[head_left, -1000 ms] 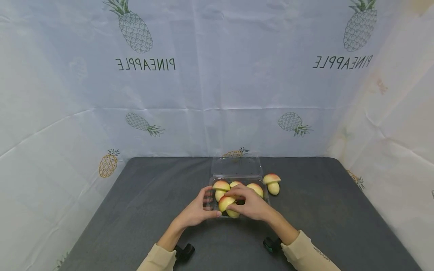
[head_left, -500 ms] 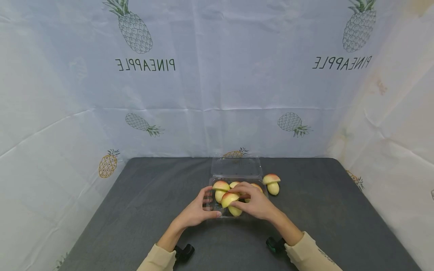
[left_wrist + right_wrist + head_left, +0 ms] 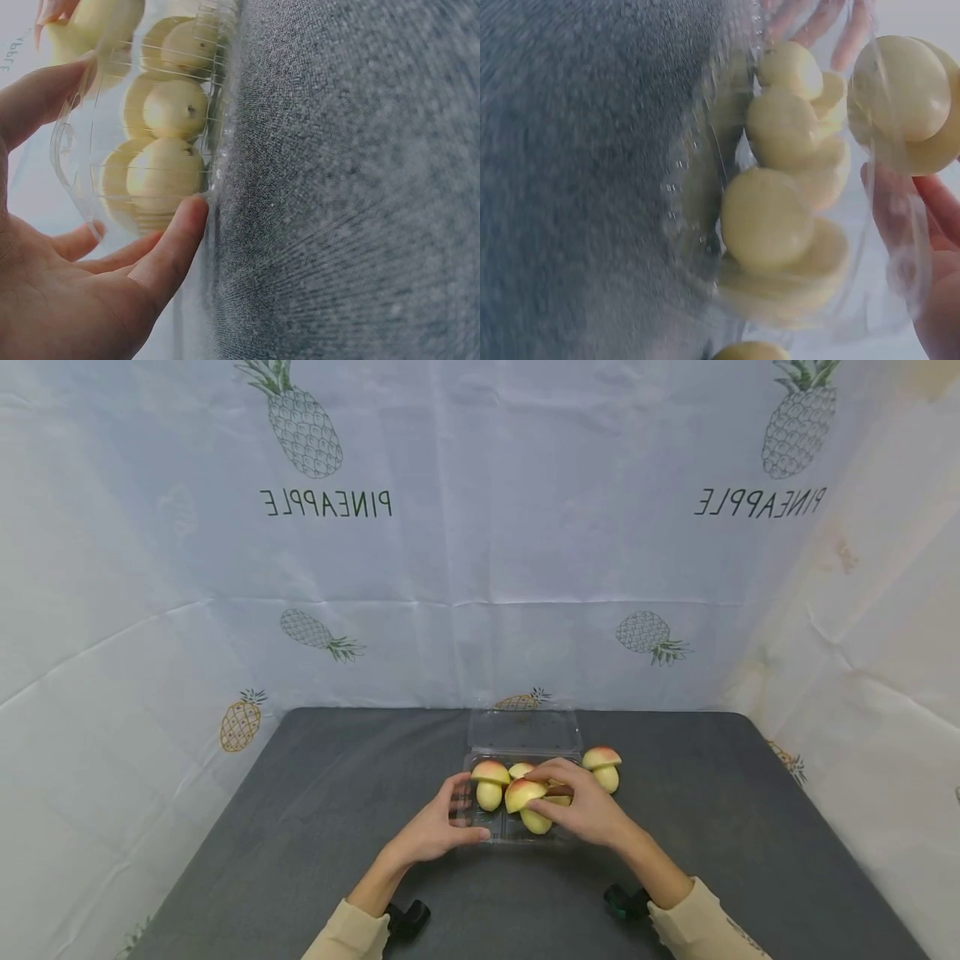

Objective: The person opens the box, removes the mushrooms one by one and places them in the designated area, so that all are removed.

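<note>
A clear plastic box (image 3: 480, 828) stands on the dark table, its fingers-and-thumb hold coming from my left hand (image 3: 442, 822) at the left side and front corner. Inside, a row of mushroom-shaped pieces with red-yellow caps and pale stems fills the back: a left one (image 3: 490, 795), a middle one (image 3: 522, 770), and a right one mostly hidden by my right hand (image 3: 588, 810). That hand pinches another mushroom-shaped piece (image 3: 525, 794) over the front half of the box. In the right wrist view this held piece (image 3: 901, 90) appears above the box rim, apart from the row.
The box's lid (image 3: 525, 730) is folded open toward the back. One more mushroom-shaped piece (image 3: 602, 762) lies on the table just right of the box. A printed pineapple curtain (image 3: 480, 543) rises behind the table (image 3: 360, 777).
My right hand has carried the pinched mushroom-shaped piece rightward, from the left front of the box to about its middle. The left hand has stayed in place.
</note>
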`<state>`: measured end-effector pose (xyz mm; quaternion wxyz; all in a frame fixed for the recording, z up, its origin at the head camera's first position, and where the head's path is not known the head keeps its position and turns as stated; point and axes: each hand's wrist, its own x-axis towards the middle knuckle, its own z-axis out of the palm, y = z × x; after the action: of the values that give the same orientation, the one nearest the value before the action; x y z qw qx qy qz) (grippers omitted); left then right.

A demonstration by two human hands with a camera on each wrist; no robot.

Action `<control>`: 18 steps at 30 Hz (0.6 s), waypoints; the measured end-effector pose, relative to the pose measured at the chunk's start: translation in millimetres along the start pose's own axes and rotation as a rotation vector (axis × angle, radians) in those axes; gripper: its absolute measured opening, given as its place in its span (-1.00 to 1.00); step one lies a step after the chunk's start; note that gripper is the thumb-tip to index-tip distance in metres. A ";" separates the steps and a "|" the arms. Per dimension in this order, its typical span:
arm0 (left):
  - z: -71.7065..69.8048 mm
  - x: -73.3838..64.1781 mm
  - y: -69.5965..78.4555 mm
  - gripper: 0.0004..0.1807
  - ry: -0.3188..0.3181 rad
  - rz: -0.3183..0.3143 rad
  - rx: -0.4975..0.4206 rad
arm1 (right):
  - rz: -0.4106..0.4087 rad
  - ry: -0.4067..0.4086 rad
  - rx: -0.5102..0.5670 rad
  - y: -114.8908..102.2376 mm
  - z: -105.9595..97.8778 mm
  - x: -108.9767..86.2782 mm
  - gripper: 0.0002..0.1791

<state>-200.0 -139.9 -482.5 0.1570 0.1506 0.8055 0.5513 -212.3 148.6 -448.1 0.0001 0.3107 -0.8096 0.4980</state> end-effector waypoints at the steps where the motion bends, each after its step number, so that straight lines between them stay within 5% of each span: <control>1: 0.1 0.2 -0.3 0.05 -0.001 0.001 0.000 | -0.002 0.010 -0.009 -0.4 -1.5 -1.2 -0.62; 18: -0.2 0.6 -1.3 0.05 -0.007 0.002 -0.004 | -0.100 0.162 -0.116 1.3 -23.1 -17.7 -0.61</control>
<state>-200.7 -140.3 -483.7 0.1597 0.1530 0.8037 0.5524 -205.8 176.5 -443.1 0.1085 0.3089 -0.8178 0.4733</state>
